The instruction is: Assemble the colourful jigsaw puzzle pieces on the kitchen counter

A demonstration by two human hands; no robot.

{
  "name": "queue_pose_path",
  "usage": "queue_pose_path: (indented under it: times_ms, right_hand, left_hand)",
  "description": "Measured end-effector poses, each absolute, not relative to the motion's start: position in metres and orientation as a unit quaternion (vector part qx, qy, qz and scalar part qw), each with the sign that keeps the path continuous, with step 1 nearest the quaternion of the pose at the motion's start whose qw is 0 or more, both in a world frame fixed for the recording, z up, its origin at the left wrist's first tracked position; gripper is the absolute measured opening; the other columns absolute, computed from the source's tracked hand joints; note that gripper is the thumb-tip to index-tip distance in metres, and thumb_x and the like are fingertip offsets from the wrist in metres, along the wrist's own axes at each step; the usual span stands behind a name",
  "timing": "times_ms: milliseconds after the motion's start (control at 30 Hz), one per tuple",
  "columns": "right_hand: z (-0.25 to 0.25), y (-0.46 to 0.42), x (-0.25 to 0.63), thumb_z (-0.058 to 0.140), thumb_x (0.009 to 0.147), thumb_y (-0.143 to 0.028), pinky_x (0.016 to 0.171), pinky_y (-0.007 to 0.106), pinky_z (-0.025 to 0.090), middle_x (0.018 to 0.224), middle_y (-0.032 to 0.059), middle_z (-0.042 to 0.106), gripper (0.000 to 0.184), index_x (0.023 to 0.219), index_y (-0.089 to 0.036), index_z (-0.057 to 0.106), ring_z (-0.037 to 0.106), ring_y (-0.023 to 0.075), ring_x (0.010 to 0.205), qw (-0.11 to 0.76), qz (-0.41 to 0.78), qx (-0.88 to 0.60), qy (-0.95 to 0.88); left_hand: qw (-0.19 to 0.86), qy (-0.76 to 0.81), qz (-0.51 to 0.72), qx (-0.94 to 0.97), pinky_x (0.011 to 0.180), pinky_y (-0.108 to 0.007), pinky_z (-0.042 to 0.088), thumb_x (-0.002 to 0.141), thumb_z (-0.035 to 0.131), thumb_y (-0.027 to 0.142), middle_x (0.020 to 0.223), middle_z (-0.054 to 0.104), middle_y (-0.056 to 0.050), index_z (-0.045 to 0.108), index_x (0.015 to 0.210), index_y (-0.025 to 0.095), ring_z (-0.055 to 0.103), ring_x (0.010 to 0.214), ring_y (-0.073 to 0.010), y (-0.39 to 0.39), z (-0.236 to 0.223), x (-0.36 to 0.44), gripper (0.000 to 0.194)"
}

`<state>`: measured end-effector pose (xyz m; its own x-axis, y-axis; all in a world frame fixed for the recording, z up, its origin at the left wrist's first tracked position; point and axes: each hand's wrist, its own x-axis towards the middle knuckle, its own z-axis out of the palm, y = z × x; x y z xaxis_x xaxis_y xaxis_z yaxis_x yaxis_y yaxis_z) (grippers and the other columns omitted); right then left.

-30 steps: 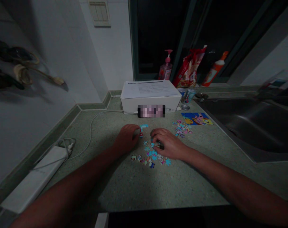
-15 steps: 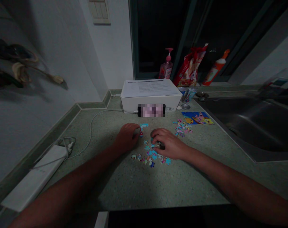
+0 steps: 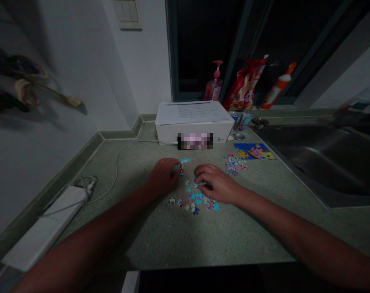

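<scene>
Joined jigsaw pieces (image 3: pixel 185 161) form a small corner on the counter, light blue along the top with a red strip down the left. Beside that strip rests my left hand (image 3: pixel 163 174), its thumb and fingers apart and fingertips at the edge, holding nothing. Over the near pile, my right hand (image 3: pixel 217 183) is curled, with a light blue puzzle piece (image 3: pixel 196 185) at its fingertips, partly hidden by the fingers. Below the hands lie several loose puzzle pieces (image 3: pixel 197 199), mostly light blue, with some pink, white and dark blue.
A second heap of puzzle pieces (image 3: pixel 234 164) lies right, beside a colourful cartoon picture card (image 3: pixel 255 151). Behind, a phone (image 3: pixel 195 141) leans on a white box (image 3: pixel 166 133), its cable running left to a power strip (image 3: pixel 47 228). Cans (image 3: pixel 243 122) and a sink (image 3: pixel 313 162) are to the right.
The fingers of my right hand shift slightly around the light blue piece, closing the gap between thumb and fingers. My left hand stays by the joined pieces.
</scene>
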<state>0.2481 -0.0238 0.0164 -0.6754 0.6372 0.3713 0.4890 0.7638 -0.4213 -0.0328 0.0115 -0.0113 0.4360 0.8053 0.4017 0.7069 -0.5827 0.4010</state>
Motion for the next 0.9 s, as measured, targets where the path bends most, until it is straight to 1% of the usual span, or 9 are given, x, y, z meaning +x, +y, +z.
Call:
queue_pose_path:
  times_ms: [67, 200, 267, 400, 633, 900]
  right_hand:
    - [0.0171, -0.0241, 0.2486, 0.071, 0.091, -0.011, 0.105, 0.050, 0.055, 0.116, 0.0099, 0.073, 0.019, 0.105, -0.024, 0.072, 0.068, 0.0288, 0.118, 0.254, 0.147, -0.318, -0.902]
    - [0.0167, -0.0244, 0.2488, 0.075, 0.094, -0.021, 0.106, 0.050, 0.054, 0.118, 0.0097, 0.073, 0.014, 0.108, -0.025, 0.072, 0.067, 0.0290, 0.120, 0.242, 0.142, -0.320, -0.905]
    - [0.0158, -0.0242, 0.2486, 0.076, 0.095, -0.023, 0.107, 0.050, 0.053, 0.119, 0.0100, 0.072, 0.015, 0.109, -0.025, 0.072, 0.067, 0.0294, 0.122, 0.236, 0.139, -0.321, -0.907]
    - [0.0147, -0.0232, 0.2482, 0.076, 0.095, -0.023, 0.108, 0.051, 0.053, 0.121, 0.0111, 0.072, 0.016, 0.110, -0.024, 0.073, 0.066, 0.0305, 0.123, 0.232, 0.137, -0.325, -0.906]
    - [0.0128, -0.0211, 0.2463, 0.077, 0.091, -0.019, 0.110, 0.055, 0.054, 0.120, 0.0113, 0.073, 0.018, 0.106, -0.025, 0.071, 0.067, 0.0315, 0.125, 0.248, 0.134, -0.306, -0.909]
    - [0.0112, -0.0198, 0.2423, 0.079, 0.081, -0.014, 0.113, 0.057, 0.053, 0.122, 0.0133, 0.073, 0.024, 0.099, -0.024, 0.067, 0.067, 0.0336, 0.128, 0.251, 0.133, -0.311, -0.907]
  left_hand:
    - [0.085, 0.446, 0.286, 0.844, 0.116, -0.058, 0.056, 0.090, 0.062, 0.018, 0.128, 0.078, -0.013, 0.072, 0.127, 0.022, 0.071, 0.124, -0.0333, 0.0117, -0.0120, -0.0331, 0.039]
    - [0.085, 0.444, 0.289, 0.844, 0.116, -0.059, 0.056, 0.089, 0.062, 0.018, 0.127, 0.078, -0.013, 0.072, 0.127, 0.022, 0.072, 0.123, -0.0335, 0.0123, -0.0130, -0.0332, 0.039]
    - [0.086, 0.444, 0.289, 0.844, 0.116, -0.058, 0.056, 0.090, 0.063, 0.018, 0.127, 0.078, -0.014, 0.072, 0.127, 0.021, 0.072, 0.123, -0.0338, 0.0124, -0.0130, -0.0331, 0.038]
    - [0.088, 0.443, 0.287, 0.845, 0.117, -0.058, 0.055, 0.090, 0.062, 0.019, 0.128, 0.078, -0.014, 0.071, 0.127, 0.020, 0.071, 0.124, -0.0338, 0.0126, -0.0135, -0.0332, 0.038]
    - [0.082, 0.438, 0.297, 0.845, 0.116, -0.059, 0.055, 0.090, 0.062, 0.017, 0.129, 0.078, -0.014, 0.070, 0.128, 0.020, 0.071, 0.123, -0.0332, 0.0134, -0.0175, -0.0336, 0.039]
    - [0.080, 0.435, 0.299, 0.845, 0.115, -0.057, 0.055, 0.090, 0.064, 0.018, 0.129, 0.078, -0.013, 0.071, 0.129, 0.021, 0.071, 0.123, -0.0328, 0.0147, -0.0190, -0.0342, 0.039]
